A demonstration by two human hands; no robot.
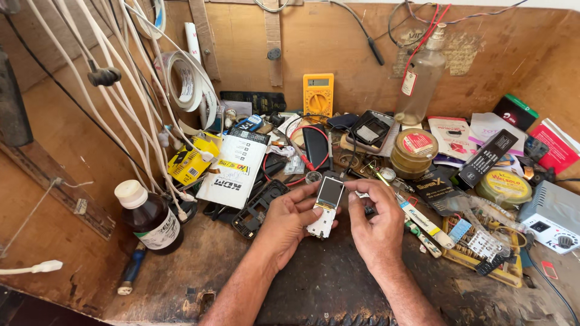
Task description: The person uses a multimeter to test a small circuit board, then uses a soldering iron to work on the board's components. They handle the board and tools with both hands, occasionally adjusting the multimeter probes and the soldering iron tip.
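White board: bare phone assembly, flat dark glossy screen, above worn scuffed wooden bench
Left hand: fingers pinch its edge
Right hand: fingertips curled, touching its right side
Nearby: brown glass bottle, ribbed white cap

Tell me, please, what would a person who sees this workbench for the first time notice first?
At the centre, the left hand and the right hand hold a small opened phone with its screen up, above the dark worktop. Behind it, a yellow multimeter leans on the brown back wall, with a clear glass bottle to its right. On the left stands a brown bottle with a white cap, under hanging white cables.
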